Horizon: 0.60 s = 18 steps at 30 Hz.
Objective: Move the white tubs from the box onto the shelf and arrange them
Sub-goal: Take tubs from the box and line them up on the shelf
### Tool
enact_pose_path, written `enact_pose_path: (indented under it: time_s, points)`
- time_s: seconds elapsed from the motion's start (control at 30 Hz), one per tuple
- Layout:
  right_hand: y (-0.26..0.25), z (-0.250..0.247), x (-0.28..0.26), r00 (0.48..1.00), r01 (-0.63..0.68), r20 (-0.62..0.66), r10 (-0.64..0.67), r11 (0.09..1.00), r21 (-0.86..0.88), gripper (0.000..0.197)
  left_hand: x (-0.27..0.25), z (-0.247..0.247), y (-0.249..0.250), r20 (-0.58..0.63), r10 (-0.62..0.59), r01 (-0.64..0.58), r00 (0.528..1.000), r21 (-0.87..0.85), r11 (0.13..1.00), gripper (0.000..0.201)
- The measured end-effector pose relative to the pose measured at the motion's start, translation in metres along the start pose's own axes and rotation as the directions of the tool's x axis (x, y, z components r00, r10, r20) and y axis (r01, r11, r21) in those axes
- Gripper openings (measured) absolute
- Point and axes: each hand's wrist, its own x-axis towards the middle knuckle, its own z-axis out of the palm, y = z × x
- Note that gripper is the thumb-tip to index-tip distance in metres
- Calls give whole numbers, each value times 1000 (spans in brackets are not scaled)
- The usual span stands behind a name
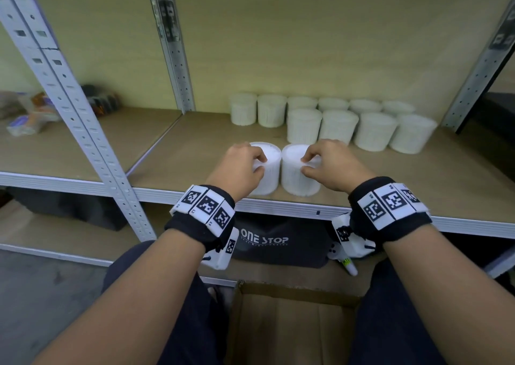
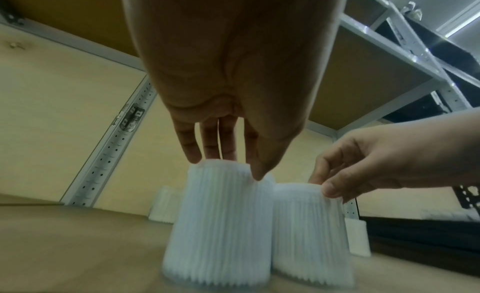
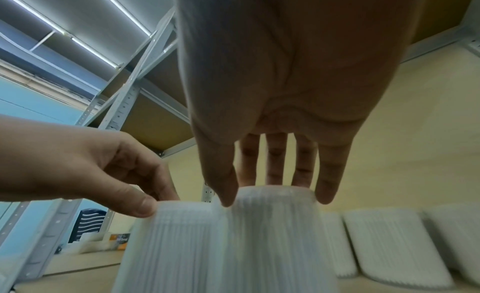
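**White tubs gripped at the rim, near the shelf's front edge**

White ribbed plastic: left hand [image 1: 242,167] pinches the left tub [image 1: 268,169] by its top, right hand [image 1: 331,164] pinches the right tub [image 1: 298,174], likely to slide them toward the rows [image 1: 342,125] at 1 o'clock. The box [image 1: 292,325] at 6 o'clock is cut off, its contents unclear. Wrist views blur.

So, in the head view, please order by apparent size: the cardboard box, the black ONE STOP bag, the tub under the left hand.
1. cardboard box, nearest the camera
2. black ONE STOP bag
3. tub under the left hand
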Motion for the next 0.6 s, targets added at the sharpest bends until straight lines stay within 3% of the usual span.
enact_pose_path:
  time_s: [0.6]
  points:
    - [-12,20,114,997,58,52,-56,998,-38,29,96,7,-54,-5,-99,99,995,41,994,23]
